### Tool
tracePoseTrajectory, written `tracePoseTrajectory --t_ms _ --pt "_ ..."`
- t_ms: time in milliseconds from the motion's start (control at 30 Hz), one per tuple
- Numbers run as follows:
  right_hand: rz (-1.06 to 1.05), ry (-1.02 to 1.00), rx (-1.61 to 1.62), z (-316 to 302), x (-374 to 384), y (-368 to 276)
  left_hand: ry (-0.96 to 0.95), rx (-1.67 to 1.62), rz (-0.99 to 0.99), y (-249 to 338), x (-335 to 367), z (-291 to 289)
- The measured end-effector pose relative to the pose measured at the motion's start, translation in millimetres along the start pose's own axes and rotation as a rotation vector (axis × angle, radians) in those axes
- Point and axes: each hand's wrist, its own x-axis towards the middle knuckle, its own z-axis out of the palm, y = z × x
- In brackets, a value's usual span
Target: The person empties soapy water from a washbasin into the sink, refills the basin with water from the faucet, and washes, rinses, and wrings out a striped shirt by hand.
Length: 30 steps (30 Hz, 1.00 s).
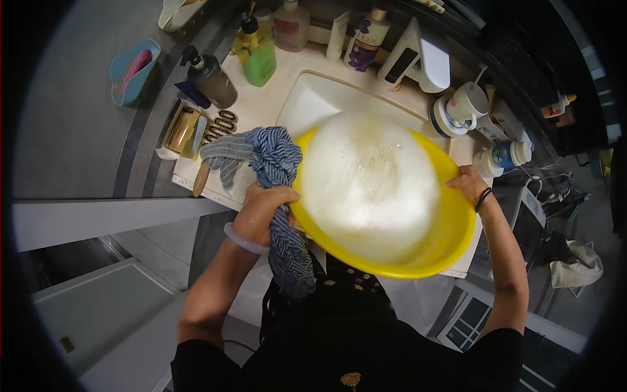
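A yellow plastic basin [457, 245], heaped with white foam [372, 176], is held tilted over the near part of the sink [313, 98]. My left hand [261, 209] is closed at its left rim, together with a blue-and-white patterned cloth [279, 160]. That cloth hangs down below the hand, and its upper part is bunched on the counter side. Beside the bunch lies a grey striped fabric piece [225, 153]; I cannot tell whether it belongs to the same cloth. My right hand [468, 186] grips the basin's right rim. Foam hides whatever is inside.
Pump bottles, one with green liquid [258, 59], and a purple-and-white bottle [366, 42] line the counter's back. To the right stand a white mug [467, 104] and a white-and-blue jar [513, 155]. At left are a box of cotton swabs [179, 130] and a wooden-handled brush [201, 179].
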Motion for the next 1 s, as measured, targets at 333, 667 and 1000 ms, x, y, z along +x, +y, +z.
tracePoseTrajectory --t_ms 333,667,1000 --pt "0.191 0.107 0.053 22 -18 16 -0.067 -0.174 -0.173 15 27 -20" --pt "-0.648 -0.270 -0.486 -43 -31 34 -0.134 -0.269 -0.395 19 48 -43" --pt "-0.331 0.345 0.332 17 -138 -6 -0.203 -0.238 -0.269 -41 4 -47"
